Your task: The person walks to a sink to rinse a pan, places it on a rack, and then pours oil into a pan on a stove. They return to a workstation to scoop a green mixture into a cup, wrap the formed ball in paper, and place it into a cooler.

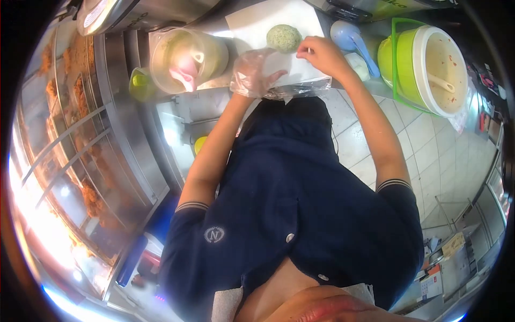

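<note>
A round, pale green speckled ball (284, 38) rests on white paper (247, 24) at the top centre. Below and left of it, my left hand (256, 72) is inside a clear plastic bag or glove, fingers apart, with nothing visible in its grasp. My right hand (317, 52) is bare, just right of the ball, its fingers curled together; whatever they may hold is too small to make out. Crumpled clear plastic (300, 90) lies along the paper's near edge.
Left of the paper is a clear tub (214, 56) with a pink-and-white utensil. To the right are a blue ladle (347, 36) and a green-and-white bucket (397, 67) with a spoon. A glass-and-metal display case (115, 161) stands far left.
</note>
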Demonstrator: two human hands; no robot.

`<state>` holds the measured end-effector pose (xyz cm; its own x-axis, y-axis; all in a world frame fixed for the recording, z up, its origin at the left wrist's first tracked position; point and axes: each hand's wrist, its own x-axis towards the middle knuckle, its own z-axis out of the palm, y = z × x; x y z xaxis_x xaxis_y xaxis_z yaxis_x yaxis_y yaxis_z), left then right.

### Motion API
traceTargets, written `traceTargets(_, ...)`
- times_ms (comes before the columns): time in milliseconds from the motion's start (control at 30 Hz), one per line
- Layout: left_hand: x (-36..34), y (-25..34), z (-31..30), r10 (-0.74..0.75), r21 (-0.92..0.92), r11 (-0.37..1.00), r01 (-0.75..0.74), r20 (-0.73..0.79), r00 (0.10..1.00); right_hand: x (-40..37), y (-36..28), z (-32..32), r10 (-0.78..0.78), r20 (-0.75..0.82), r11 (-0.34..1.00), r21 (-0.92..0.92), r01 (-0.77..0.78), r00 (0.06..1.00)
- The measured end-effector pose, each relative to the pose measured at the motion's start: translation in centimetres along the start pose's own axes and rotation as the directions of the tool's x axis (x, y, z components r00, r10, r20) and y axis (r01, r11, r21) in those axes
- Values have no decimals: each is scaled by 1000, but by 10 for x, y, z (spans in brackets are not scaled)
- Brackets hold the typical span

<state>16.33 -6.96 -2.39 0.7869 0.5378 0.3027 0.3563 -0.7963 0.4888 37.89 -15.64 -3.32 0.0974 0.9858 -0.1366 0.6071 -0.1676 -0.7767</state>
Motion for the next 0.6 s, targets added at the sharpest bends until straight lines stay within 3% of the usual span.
traceTargets(33,1,1,-7,-33,100,994,31,24,999,1,0,-3,0,-59,1000,-7,0,998)
traceTargets(167,-13,-18,-10,-53,71,997,44,140,989,-20,-6,4,-22,-46,997,-80,18,999)
traceTargets(200,-15,-18,-12,-9,44,999,0,185,983,-26,1,18,-21,-44,996,-83,17,999)
traceTargets(233,-17,-17,-12,38,13,999,-42,229,973,-32,8,32,-113,-75,984,-149,101,991)
traceTargets(267,-18,-17,-10,39,9,999,-42,225,974,-35,10,37,-210,-102,959,-218,184,972)
traceTargets(467,-27,-16,5,56,-12,998,-55,282,958,-26,19,39,-127,-48,972,-204,115,991)
traceTargets(600,-31,-13,7,72,28,996,-84,300,951,-31,10,43,-231,-33,952,-211,219,972)
